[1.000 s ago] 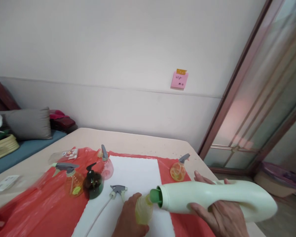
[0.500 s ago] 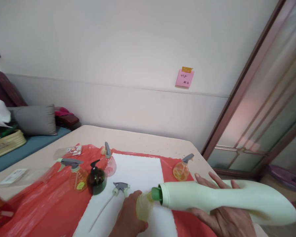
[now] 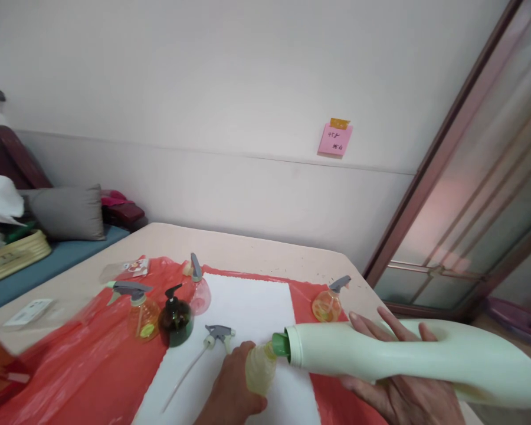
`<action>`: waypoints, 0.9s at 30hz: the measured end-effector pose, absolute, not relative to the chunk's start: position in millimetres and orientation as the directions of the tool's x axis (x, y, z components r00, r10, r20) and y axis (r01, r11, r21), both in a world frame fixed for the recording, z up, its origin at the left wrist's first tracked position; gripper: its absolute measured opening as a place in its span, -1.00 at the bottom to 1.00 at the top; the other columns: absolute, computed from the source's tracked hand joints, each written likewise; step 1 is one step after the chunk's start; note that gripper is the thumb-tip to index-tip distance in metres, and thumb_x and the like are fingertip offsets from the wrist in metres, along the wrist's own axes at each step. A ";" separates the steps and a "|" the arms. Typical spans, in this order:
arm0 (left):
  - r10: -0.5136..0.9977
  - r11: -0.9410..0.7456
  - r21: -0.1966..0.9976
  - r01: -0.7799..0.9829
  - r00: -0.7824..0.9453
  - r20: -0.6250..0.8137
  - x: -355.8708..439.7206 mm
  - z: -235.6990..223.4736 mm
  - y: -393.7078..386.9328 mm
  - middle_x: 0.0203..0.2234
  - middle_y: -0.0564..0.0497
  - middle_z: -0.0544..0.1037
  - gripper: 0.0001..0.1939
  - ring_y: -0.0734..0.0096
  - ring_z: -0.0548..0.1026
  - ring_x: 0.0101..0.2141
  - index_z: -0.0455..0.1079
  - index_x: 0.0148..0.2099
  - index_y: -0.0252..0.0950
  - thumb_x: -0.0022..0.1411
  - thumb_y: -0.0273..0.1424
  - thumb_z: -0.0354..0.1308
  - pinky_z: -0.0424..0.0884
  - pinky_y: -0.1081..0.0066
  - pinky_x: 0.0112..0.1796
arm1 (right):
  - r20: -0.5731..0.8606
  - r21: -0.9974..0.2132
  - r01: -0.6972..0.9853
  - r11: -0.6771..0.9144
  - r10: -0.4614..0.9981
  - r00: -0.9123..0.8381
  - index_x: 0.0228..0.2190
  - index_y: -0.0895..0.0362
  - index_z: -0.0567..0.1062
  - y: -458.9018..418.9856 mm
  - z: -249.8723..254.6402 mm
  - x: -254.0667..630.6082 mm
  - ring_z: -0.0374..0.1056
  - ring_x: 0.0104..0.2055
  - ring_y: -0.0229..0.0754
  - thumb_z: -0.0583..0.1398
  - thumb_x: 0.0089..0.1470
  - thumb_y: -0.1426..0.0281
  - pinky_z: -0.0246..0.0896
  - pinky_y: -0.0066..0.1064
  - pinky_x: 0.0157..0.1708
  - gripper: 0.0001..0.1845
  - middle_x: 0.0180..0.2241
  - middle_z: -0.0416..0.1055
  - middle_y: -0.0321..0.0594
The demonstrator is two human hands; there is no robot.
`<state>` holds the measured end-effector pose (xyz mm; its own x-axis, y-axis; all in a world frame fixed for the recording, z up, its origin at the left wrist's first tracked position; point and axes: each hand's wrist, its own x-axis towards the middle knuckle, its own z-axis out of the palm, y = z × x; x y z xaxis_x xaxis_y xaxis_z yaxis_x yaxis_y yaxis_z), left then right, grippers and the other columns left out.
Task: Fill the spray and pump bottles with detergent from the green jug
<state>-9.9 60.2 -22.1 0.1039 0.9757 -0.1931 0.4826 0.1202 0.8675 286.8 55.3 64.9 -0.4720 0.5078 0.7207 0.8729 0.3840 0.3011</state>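
My left hand is closed around a small, clear yellowish spray bottle without its head, tilted over the white sheet. My right hand grips a large pale green jug by its handle, the jug lying nearly sideways. Its green spout meets the mouth of the small bottle; whether liquid flows, I cannot tell. Left of my left hand, a grey trigger spray head with a long dip tube rests on the white sheet.
Around the sheet stand an orange spray bottle, a dark pump bottle, a pink spray bottle and another orange spray bottle. Red plastic covers part of the table. An orange container is at the left edge.
The view has shifted slightly. Both hands keep their holds, and the jug's spout stays at the small bottle's mouth.
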 end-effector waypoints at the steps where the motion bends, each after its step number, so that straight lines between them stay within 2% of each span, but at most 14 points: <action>1: 0.975 0.129 0.865 0.485 0.096 -0.199 -9.9 -22.0 60.5 -0.09 -0.11 0.44 -0.26 0.04 0.37 -0.07 0.33 0.06 -0.27 -0.30 -0.50 0.27 0.25 0.26 -0.10 | 0.720 0.301 0.874 0.381 0.509 -0.471 0.30 0.09 0.07 55.3 64.8 286.6 0.16 0.22 0.28 0.13 0.04 -0.15 -0.26 0.31 0.23 -0.04 0.03 0.47 -0.04; 6: 0.967 0.153 0.845 0.512 0.099 -0.235 -10.0 -26.2 63.1 -0.02 -0.10 0.41 -0.16 0.09 0.33 0.00 0.26 0.13 -0.29 -0.33 -0.53 0.27 0.22 0.30 -0.03 | 0.728 0.329 0.865 0.379 0.482 -0.488 0.29 0.09 0.10 56.4 65.1 286.5 0.17 0.22 0.26 0.15 0.03 -0.16 -0.23 0.29 0.24 -0.04 0.02 0.48 -0.06; 16: 0.967 0.141 0.848 0.511 0.114 -0.230 -11.3 -33.1 63.8 -0.02 -0.06 0.42 -0.16 0.10 0.34 -0.01 0.25 0.13 -0.24 -0.32 -0.49 0.30 0.24 0.31 -0.03 | 0.719 0.358 0.856 0.373 0.475 -0.507 0.28 0.15 0.12 56.4 64.9 287.2 0.17 0.21 0.30 0.14 0.04 -0.17 -0.19 0.35 0.21 -0.04 0.03 0.47 -0.02; 21: 0.961 0.162 0.846 0.507 0.112 -0.251 -12.3 -34.5 63.9 0.04 -0.08 0.38 -0.11 0.11 0.31 0.05 0.18 0.19 -0.25 -0.30 -0.49 0.27 0.21 0.32 0.03 | 0.719 0.355 0.856 0.377 0.475 -0.507 0.28 0.14 0.11 55.9 66.2 285.7 0.16 0.23 0.30 0.14 0.05 -0.16 -0.21 0.34 0.23 -0.04 0.03 0.47 -0.02; 27: 0.961 0.160 0.837 0.524 0.112 -0.253 -12.2 -38.2 64.1 0.05 -0.09 0.38 -0.11 0.09 0.32 0.05 0.19 0.19 -0.23 -0.29 -0.48 0.28 0.23 0.29 0.03 | 0.726 0.350 0.857 0.378 0.470 -0.503 0.28 0.13 0.13 56.0 66.8 285.5 0.17 0.22 0.29 0.15 0.04 -0.16 -0.19 0.34 0.22 -0.05 0.02 0.47 -0.02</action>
<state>-12.2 64.1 -38.2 0.1119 0.9609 -0.2535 0.5237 0.1598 0.8368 285.5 56.0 66.8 -0.5032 0.4695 0.7255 0.8572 0.3777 0.3500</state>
